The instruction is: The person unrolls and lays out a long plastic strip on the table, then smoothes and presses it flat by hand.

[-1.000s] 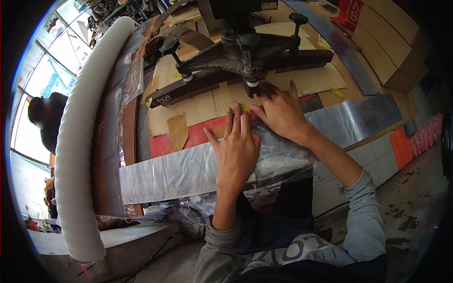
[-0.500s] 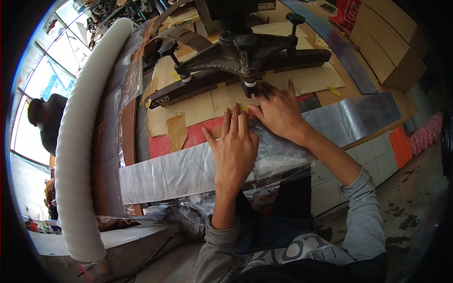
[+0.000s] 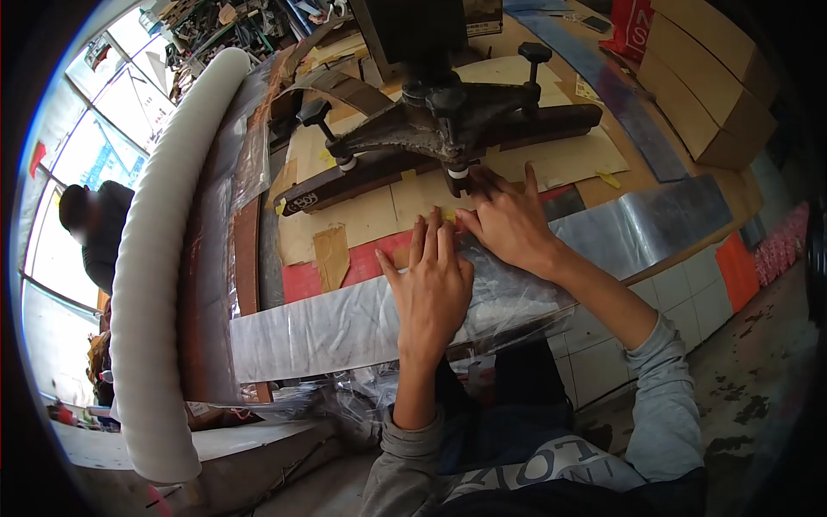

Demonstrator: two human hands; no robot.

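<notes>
My left hand [image 3: 433, 289] lies flat, fingers spread, with its palm over a clear plastic strip [image 3: 310, 327] and its fingertips at a red sheet [image 3: 370, 258]. My right hand [image 3: 512, 220] rests beside it, fingers stretched toward the foot of a dark metal press [image 3: 439, 129]. Its fingertips are partly hidden near the press bar. Under the bar lies a tan board [image 3: 379, 211] with a torn piece of brown tape [image 3: 331, 257] at its edge. Neither hand visibly grips anything, though a small yellow piece [image 3: 448, 214] shows between them.
A long white foam roll [image 3: 164, 258] runs along the left side. Cardboard boxes [image 3: 706, 82] stand at the back right, beside a red bag [image 3: 631, 30]. Another person [image 3: 99, 228] is beyond the roll. A blue-grey plastic strip [image 3: 594, 82] crosses the right of the table.
The view has shifted slightly, so the table, roll and press appear a little lower and to the right. My hands keep nearly the same pose and place.
</notes>
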